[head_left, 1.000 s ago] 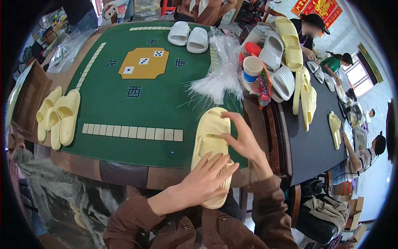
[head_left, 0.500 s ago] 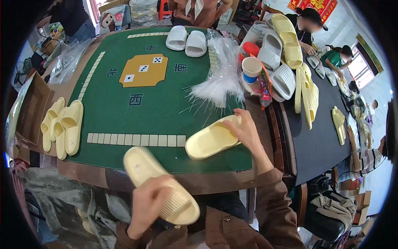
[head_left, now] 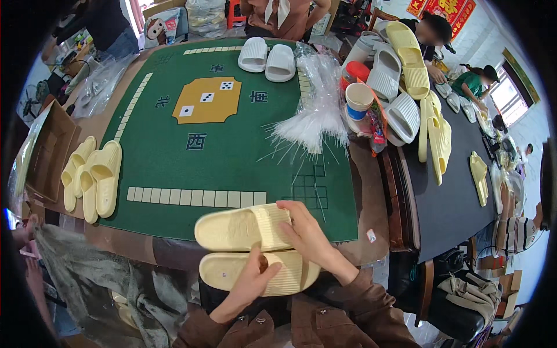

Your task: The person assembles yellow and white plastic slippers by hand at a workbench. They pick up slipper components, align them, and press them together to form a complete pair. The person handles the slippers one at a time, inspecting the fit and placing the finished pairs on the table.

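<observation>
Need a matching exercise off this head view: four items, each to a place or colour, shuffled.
1. left hand
2. right hand
3. paper cup
4. cardboard box

A. white with a blue band
B. on the nearer yellow slipper
C. brown, at the picture's left
D. at the strap of the farther yellow slipper

Pairs: 1-B, 2-D, 3-A, 4-C
</observation>
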Demonstrator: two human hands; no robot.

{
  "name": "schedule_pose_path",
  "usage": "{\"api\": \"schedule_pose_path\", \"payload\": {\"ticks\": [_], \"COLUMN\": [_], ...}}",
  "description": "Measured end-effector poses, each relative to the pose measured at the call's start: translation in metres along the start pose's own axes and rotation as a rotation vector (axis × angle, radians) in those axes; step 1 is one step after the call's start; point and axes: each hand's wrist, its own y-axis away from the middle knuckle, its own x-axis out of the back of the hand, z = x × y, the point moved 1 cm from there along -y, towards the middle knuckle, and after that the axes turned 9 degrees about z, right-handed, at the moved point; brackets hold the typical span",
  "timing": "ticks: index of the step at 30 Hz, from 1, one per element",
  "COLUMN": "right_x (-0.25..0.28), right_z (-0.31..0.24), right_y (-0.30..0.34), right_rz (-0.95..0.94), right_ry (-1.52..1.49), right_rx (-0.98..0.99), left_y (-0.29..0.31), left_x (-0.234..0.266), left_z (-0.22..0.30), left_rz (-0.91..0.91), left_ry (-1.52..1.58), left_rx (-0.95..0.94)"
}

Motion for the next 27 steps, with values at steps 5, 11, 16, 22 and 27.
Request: {"api": "schedule_pose_path", "payload": {"ticks": [5,11,16,22,27], "right_x": [0.037,0.067,0.055,0.07,0.077], "right_z": [-0.016,-0.064,-0.081,-0.061,-0.047], "right_y": [-0.01,0.016,0.045,0.066,0.076], "right_rz": [0.225,0.009,-0.306,-0.403,-0.438], "right_ry": [0.042,-0.141,-0.599,-0.651,-0.682], "right_rx": [0.088,0.243,0.31,0.134,0.019], "left_y": [0.01,-0.025,-0.088,-0.022,0.024], "left_x": [-0.025,-0.017,-0.038,-0.03,-0.004], "left_z": [0.026,0.008,0.017,0.038,0.008], "left_rz": [0.251,0.165,0.027,0.18,0.545], "left_ry": [0.7,1.07,1.183,0.651,-0.536], "left_rx": [0.191,0.024,-0.119,-0.113,-0.888]}}
